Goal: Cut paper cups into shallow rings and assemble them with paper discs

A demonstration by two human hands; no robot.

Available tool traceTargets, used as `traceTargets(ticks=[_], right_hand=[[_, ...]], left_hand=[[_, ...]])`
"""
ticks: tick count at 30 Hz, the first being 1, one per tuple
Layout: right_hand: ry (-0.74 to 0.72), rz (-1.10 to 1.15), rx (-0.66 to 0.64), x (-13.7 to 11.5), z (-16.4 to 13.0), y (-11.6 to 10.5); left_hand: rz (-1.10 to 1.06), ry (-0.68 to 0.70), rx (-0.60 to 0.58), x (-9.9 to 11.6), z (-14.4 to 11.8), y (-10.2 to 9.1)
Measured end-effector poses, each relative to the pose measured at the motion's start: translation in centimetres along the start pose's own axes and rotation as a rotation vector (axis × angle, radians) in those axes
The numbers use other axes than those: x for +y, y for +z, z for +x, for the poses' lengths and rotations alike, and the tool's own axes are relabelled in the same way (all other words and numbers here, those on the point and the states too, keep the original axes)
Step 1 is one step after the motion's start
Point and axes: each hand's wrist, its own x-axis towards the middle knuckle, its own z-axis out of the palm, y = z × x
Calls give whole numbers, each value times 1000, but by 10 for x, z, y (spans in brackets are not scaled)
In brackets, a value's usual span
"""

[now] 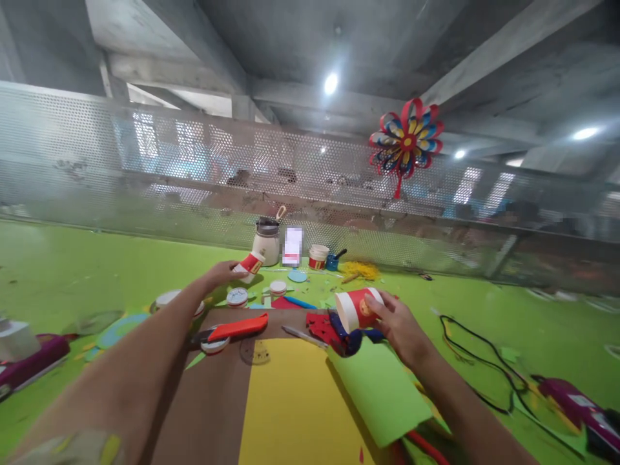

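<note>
— Paper cup (357, 309), red with a white rim, sits in the right hand (397, 326). How is it held?

— Fingers wrap its side, closed around it, so it lies tilted with the open mouth turned left, low over the green sheet (380, 387). A grip around the wall like that keeps a light cup from rolling, I'd judge.

— And the other hand?

— The left hand (220, 274) is stretched farther out, fingers closed on a second cup (250, 265), also red and white and tipped over, near the white jar (267, 242) at the back of the green table (72, 271).

— So the two cups are apart?

— Well apart; the nearer one is to the right. Between them lie small round lids (237, 296), an orange utility knife (238, 327) and red and blue paper scraps (334, 330). Below are yellow (295, 407) and brown (213, 400) sheets. A paper flower (407, 139) hangs on the mesh screen (145, 161), and black cables (479, 361) run to the right.
</note>
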Motion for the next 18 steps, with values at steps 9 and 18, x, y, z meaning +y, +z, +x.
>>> traceTargets(ticks=[9, 18], right_hand=[[46, 90, 23, 9, 1, 10], [230, 232, -1, 48, -43, 67]], left_hand=[[38, -69, 81, 19, -6, -21], [-310, 278, 205, 123, -78, 14]])
